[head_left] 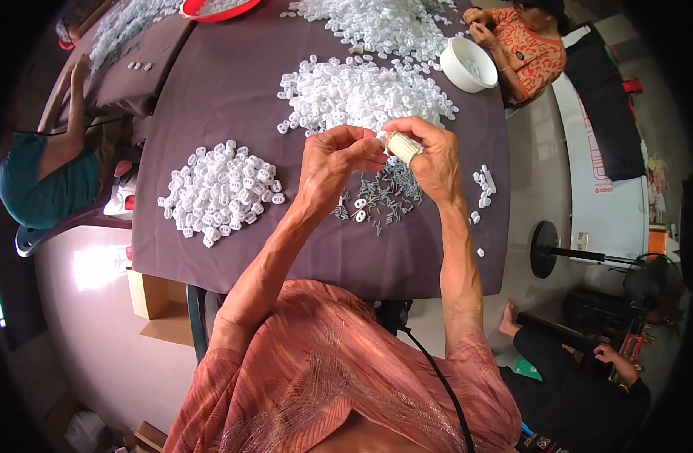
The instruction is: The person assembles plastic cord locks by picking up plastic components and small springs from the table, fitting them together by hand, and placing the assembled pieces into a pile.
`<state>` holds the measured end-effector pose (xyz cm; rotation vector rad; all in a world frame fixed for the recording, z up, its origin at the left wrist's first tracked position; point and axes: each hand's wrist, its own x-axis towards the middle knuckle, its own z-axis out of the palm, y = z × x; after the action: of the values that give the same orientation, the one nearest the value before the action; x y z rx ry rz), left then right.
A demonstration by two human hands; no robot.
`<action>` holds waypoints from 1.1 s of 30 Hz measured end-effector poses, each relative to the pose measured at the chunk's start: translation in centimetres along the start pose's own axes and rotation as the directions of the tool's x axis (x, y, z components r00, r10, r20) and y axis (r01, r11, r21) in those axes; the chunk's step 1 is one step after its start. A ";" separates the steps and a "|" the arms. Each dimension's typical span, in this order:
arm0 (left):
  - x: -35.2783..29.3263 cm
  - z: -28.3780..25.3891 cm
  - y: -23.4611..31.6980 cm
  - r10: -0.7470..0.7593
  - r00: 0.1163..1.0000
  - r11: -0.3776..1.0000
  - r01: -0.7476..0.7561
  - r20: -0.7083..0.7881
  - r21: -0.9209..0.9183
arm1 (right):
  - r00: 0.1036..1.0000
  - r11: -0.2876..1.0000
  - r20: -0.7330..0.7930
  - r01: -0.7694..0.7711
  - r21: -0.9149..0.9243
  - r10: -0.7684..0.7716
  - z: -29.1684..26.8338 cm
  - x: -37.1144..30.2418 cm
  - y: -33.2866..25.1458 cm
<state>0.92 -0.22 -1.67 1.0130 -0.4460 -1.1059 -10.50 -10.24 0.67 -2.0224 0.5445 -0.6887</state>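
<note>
My right hand [435, 162] is closed around a short, cream-coloured ribbed piece [404, 148], whose exact kind I cannot make out. The fingers of my left hand [335, 160] are pinched together and meet its end, where a small white plastic piece [382, 137] shows between both hands. Under my hands lies a scatter of small grey screw-like pins [388, 198]. Two white oval two-holed pieces [360, 216] lie among them. Just beyond my fingers spreads a large heap of white two-holed plastic pieces [361, 94].
A smaller heap of white pieces [220, 189] sits to the left on the dark tablecloth [210, 98]. Several loose ones [483, 189] lie at the right edge. A white tub [469, 65] and a red tray [218, 9] stand farther back. Other people [539, 53] sit around the table.
</note>
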 end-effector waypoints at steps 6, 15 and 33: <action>0.1 0.2 -0.1 0.024 1.000 0.998 -0.025 -0.015 -0.055 | 1.000 0.994 0.007 -0.003 -0.108 0.004 0.4 -0.1 -0.2; 0.5 0.5 -1.4 0.064 0.989 0.992 -0.077 -0.136 -0.097 | 0.972 0.999 -0.235 -0.021 -0.026 0.014 2.6 -1.0 0.4; 0.6 -1.2 -1.8 -0.075 0.997 0.985 0.079 0.032 -0.152 | 0.971 0.967 -0.044 -0.227 0.111 0.233 1.4 -0.4 0.4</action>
<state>1.11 -0.42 -3.95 0.8876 -0.3399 -1.2054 -9.90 -9.33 -0.35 -1.8101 0.7484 -0.6214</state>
